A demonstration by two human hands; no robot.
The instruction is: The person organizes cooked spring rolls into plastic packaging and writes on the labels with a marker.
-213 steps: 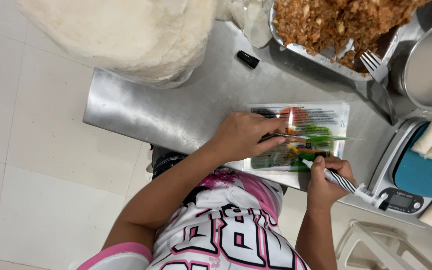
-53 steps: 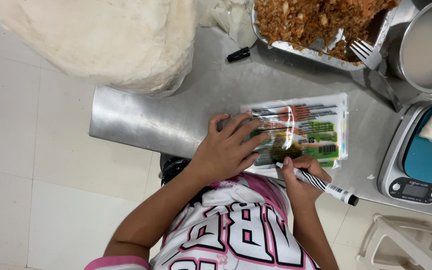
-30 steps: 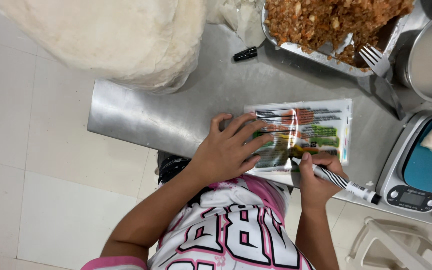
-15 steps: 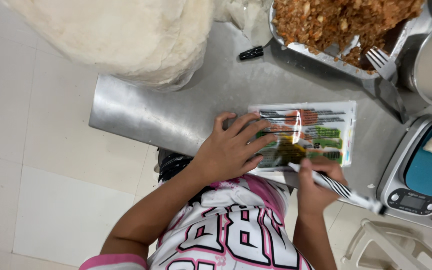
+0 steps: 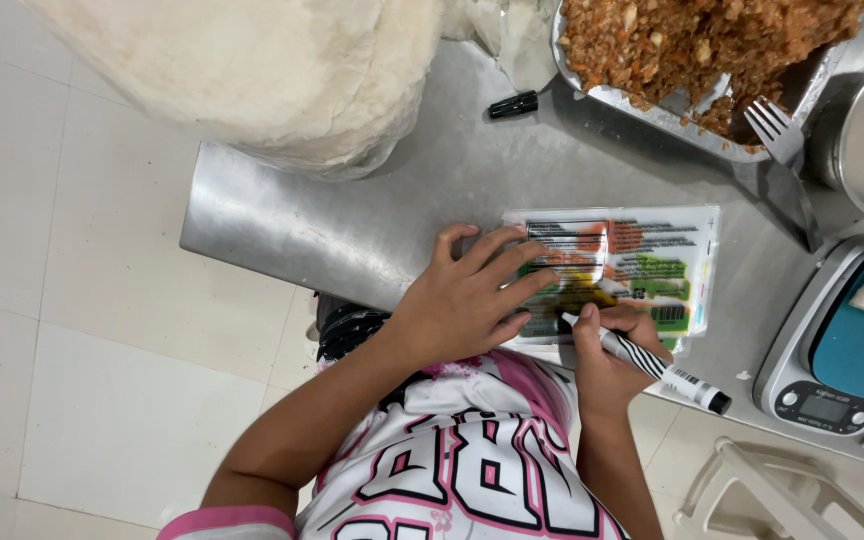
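Glossy plastic is pinned beneath the spread fingers (image 5: pixel 512 262) of the left hand (image 5: pixel 467 300), which is laid flat on the near end of a clear printed packet with orange and green panels (image 5: pixel 642 268). The fingers are fanned apart and nothing is gripped by them; the packet is only pressed down. The right hand (image 5: pixel 614 352) is closed around a white marker pen with black stripes (image 5: pixel 647 361), its tip set on the packet's near edge, just beside the left fingertips.

The packet is lying on a brushed steel table (image 5: pixel 372 215), close to the edge nearest the person. Because the film is slick and the steel is smooth, a slide of the packet under the pen's push is judged likely if the left hand's pressure is eased; a crooked or smeared mark would be the result. Wet ink could also be dragged by the left fingertips, so near is the tip to them.

Further out, a small black pen cap (image 5: pixel 513 104) is left loose on the steel. A metal tray of brown crumbled filling (image 5: pixel 692 40) with a fork (image 5: pixel 774 125) at its edge is set beyond, and a digital scale with a blue platform (image 5: pixel 837 355) is standing to the right. Crumbs or grease carried onto the film would stop the ink from taking.
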